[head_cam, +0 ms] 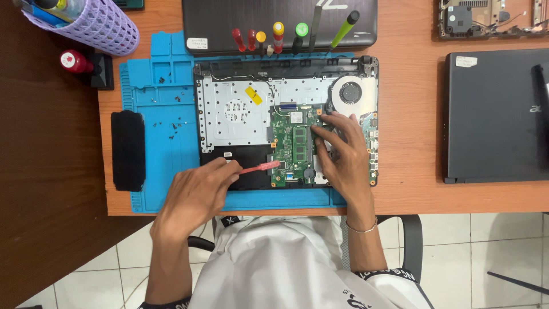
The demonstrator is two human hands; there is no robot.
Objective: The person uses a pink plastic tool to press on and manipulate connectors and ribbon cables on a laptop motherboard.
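- Left hand, lower centre-left of the frame: fingers curled shut around a slim red pry tool, held like a pen, its tip over the lower edge of the green circuit board.
- Right hand, centre-right: loosely spread, palm down, holding nothing; fingertips rest on the right edge of the circuit board, just below the round cooling fan. A thin bracelet circles the wrist.
- Opened laptop base, centre: bottom cover off, silver inner plate exposed, a yellow tape strip on it, a memory stick seated in the board.
- Blue work mat, under the laptop base and reaching left: small dark screws scattered in its trays.
- Black rectangular pad, left edge of the mat.
- Row of screwdrivers with red, yellow and green handles, top centre, lying against a closed dark laptop.
- Second closed black laptop, right of the frame, well apart from both hands.
- Lilac mesh basket, upper left corner.
- Red-capped bottle, just below the basket.
- Wooden desk, beneath everything.
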